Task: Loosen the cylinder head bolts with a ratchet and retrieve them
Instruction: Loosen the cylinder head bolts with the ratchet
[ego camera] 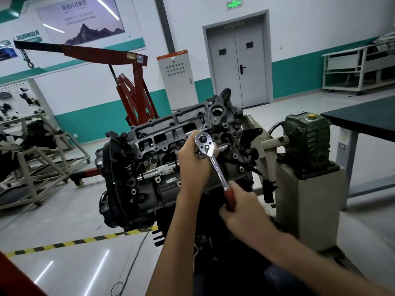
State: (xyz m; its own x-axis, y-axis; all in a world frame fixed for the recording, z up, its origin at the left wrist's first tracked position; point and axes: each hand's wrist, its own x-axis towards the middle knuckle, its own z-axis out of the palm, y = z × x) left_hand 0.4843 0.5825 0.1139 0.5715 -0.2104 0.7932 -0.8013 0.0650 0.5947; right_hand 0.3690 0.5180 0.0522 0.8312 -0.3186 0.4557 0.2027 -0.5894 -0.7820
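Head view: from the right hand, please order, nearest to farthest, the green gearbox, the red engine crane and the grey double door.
1. Green metal gearbox, just to the right of the right hand.
2. Red steel engine crane, farther back on the left.
3. Grey double door, farthest back, near the centre.

Bright overhead light glares on the glossy floor (70, 263); wide-angle edges bend.
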